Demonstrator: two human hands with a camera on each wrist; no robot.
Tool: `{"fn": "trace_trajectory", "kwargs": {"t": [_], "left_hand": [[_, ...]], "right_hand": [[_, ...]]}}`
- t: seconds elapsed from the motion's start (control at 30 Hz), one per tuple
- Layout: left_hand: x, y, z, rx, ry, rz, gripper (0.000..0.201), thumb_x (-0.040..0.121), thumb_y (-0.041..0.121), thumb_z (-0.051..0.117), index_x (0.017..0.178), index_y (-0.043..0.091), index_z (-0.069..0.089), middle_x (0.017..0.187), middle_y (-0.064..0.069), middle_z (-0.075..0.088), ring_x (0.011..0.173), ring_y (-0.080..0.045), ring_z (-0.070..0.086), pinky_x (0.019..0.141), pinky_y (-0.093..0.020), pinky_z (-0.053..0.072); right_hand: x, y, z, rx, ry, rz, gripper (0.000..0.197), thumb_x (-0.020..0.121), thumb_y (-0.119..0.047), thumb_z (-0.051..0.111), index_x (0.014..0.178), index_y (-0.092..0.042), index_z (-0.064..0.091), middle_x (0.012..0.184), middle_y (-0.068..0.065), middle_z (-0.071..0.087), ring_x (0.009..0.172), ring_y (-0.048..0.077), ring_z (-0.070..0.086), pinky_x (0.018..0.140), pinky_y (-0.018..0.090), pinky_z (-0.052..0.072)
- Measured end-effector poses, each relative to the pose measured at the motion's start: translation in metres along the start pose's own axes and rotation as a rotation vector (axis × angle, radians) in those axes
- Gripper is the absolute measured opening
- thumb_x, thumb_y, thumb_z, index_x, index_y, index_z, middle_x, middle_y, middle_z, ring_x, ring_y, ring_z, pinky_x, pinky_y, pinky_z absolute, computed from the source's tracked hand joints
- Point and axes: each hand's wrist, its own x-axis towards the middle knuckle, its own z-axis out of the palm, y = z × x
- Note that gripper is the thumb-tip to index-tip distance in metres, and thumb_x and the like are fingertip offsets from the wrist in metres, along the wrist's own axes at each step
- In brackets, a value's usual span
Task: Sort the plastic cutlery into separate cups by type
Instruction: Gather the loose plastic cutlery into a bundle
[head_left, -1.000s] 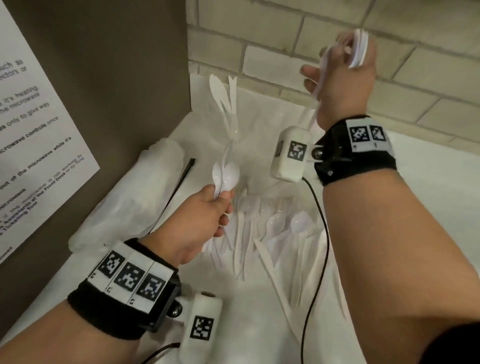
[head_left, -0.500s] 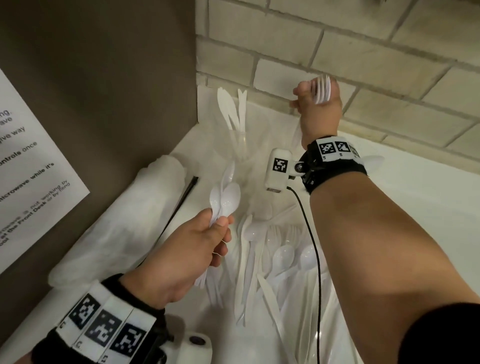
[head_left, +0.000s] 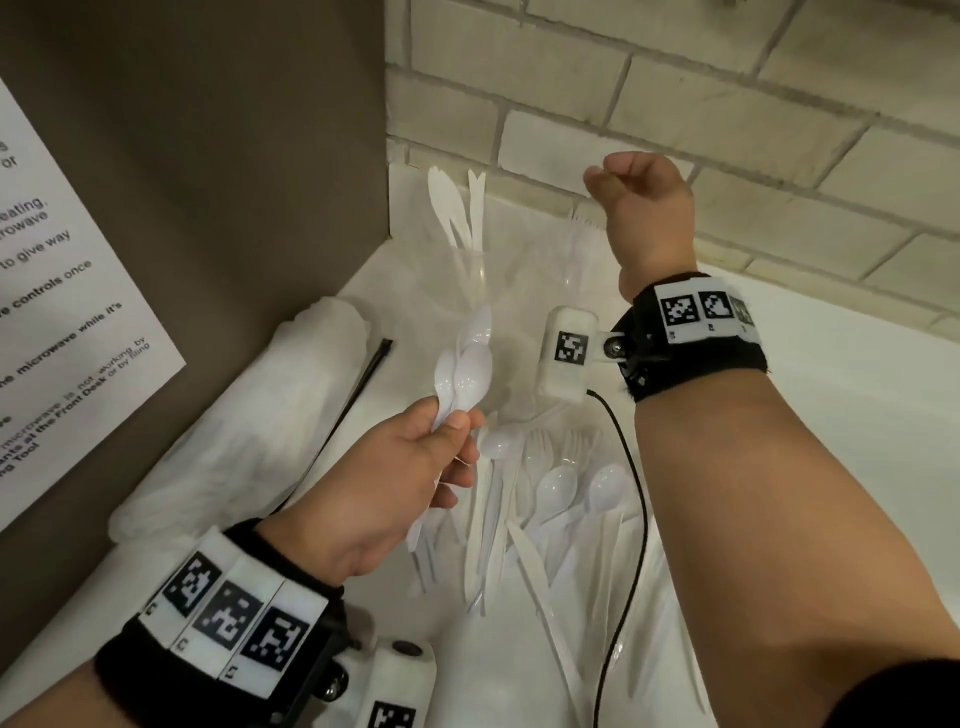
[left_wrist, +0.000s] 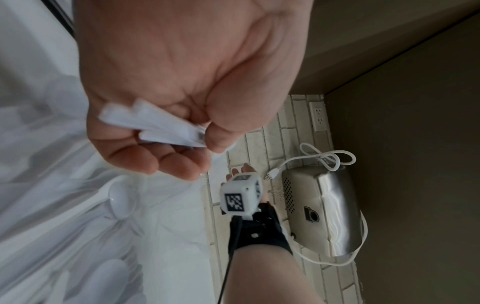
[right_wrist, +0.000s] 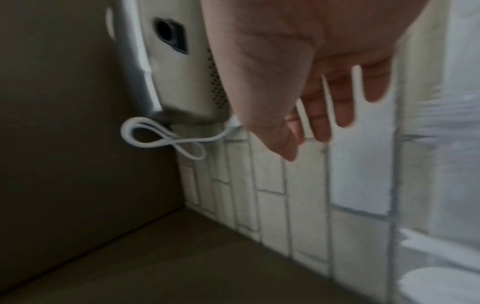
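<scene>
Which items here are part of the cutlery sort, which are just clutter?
Job:
- spoons gripped in left hand
- loose cutlery pile
- clear cup of knives
- forks below right hand

Clutter:
- black cable tie
- wall notice
- metal appliance

White counter (head_left: 831, 415) bears loose cutlery (head_left: 545, 499), clear cups (head_left: 470, 280), a wrapped roll (head_left: 234, 431)
</scene>
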Motion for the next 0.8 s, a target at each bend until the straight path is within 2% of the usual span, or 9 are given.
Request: {"fn": "trace_trajectory", "kwargs": {"t": [0.07, 0.13, 0.23, 0.3, 0.43, 0.53, 0.63, 0.73, 0.8], "left_hand": [[-0.003, 0.002, 0.004, -0.008, -0.022, 0.019, 0.021, 0.100, 0.023, 0.045, 0.106, 0.016, 0.064, 0.079, 0.002, 0.060, 0.075, -0.013, 0.059, 0.076, -0.034, 0.045], [-0.007, 0.003, 0.009, -0.024, -0.046, 0.025, 0.020, 0.100, 0.022, 0.045, 0.109, 0.016, 0.062, 0.081, 0.000, 0.060, 0.075, -0.014, 0.059, 0.074, -0.033, 0.047], [-0.013, 0.003, 0.018, -0.033, -0.091, 0.046, 0.019, 0.099, 0.022, 0.046, 0.113, 0.021, 0.059, 0.082, 0.001, 0.059, 0.065, -0.011, 0.057, 0.062, -0.030, 0.046], [-0.017, 0.003, 0.023, 0.005, -0.106, 0.055, 0.020, 0.099, 0.024, 0.047, 0.116, 0.021, 0.056, 0.080, 0.003, 0.058, 0.060, -0.010, 0.050, 0.056, -0.026, 0.042], [-0.025, 0.001, 0.032, 0.030, -0.090, 0.027, 0.027, 0.100, 0.032, 0.044, 0.112, 0.011, 0.056, 0.080, 0.003, 0.057, 0.061, -0.011, 0.043, 0.054, -0.024, 0.037], [-0.029, -0.004, 0.037, 0.070, -0.088, 0.023, 0.029, 0.101, 0.031, 0.042, 0.110, 0.011, 0.059, 0.078, 0.003, 0.057, 0.060, -0.012, 0.045, 0.062, -0.026, 0.039], [-0.032, -0.007, 0.040, 0.103, -0.094, 0.025, 0.022, 0.100, 0.025, 0.044, 0.107, 0.012, 0.061, 0.079, 0.002, 0.059, 0.061, -0.012, 0.050, 0.070, -0.030, 0.044], [-0.033, -0.009, 0.042, 0.149, -0.083, 0.037, 0.017, 0.100, 0.024, 0.046, 0.100, 0.016, 0.061, 0.081, 0.002, 0.060, 0.061, -0.012, 0.050, 0.063, -0.030, 0.044], [-0.034, -0.010, 0.042, 0.165, -0.075, 0.044, 0.018, 0.100, 0.028, 0.046, 0.098, 0.021, 0.063, 0.084, 0.004, 0.061, 0.065, -0.011, 0.051, 0.063, -0.030, 0.043]], "right_hand": [[-0.026, -0.018, -0.008, -0.087, -0.149, 0.019, 0.009, 0.086, -0.020, 0.067, 0.094, -0.017, 0.064, 0.088, -0.004, 0.067, 0.076, 0.009, 0.062, 0.068, 0.020, 0.048], [-0.060, -0.033, -0.016, -0.188, -0.362, 0.085, 0.012, 0.086, -0.028, 0.068, 0.094, -0.018, 0.065, 0.091, 0.000, 0.071, 0.070, 0.014, 0.065, 0.065, 0.029, 0.051], [-0.105, -0.041, -0.030, -0.405, -0.702, 0.189, 0.036, 0.085, -0.045, 0.067, 0.116, -0.030, 0.058, 0.099, -0.002, 0.071, 0.068, 0.017, 0.070, 0.059, 0.030, 0.053], [-0.125, -0.039, -0.038, -0.426, -0.797, 0.186, 0.041, 0.086, -0.044, 0.066, 0.124, -0.036, 0.053, 0.097, -0.003, 0.073, 0.069, 0.018, 0.071, 0.058, 0.028, 0.053], [-0.143, -0.026, -0.047, -0.283, -0.589, 0.200, 0.012, 0.093, -0.028, 0.061, 0.099, -0.018, 0.059, 0.081, 0.009, 0.071, 0.059, 0.021, 0.065, 0.050, 0.028, 0.049], [-0.152, -0.017, -0.052, -0.327, -0.498, 0.184, 0.013, 0.095, -0.024, 0.058, 0.091, -0.011, 0.059, 0.075, 0.014, 0.069, 0.050, 0.021, 0.063, 0.043, 0.026, 0.045], [-0.159, -0.014, -0.058, -0.388, -0.473, 0.172, 0.015, 0.097, -0.023, 0.054, 0.097, -0.010, 0.061, 0.072, 0.009, 0.066, 0.044, 0.018, 0.063, 0.039, 0.023, 0.042], [-0.166, -0.016, -0.063, -0.384, -0.495, 0.202, 0.023, 0.098, -0.034, 0.050, 0.113, -0.020, 0.059, 0.085, 0.005, 0.065, 0.047, 0.021, 0.065, 0.038, 0.022, 0.042], [-0.171, -0.017, -0.064, -0.341, -0.517, 0.251, 0.031, 0.097, -0.041, 0.049, 0.117, -0.018, 0.055, 0.090, 0.007, 0.064, 0.053, 0.025, 0.066, 0.041, 0.025, 0.047]]}}
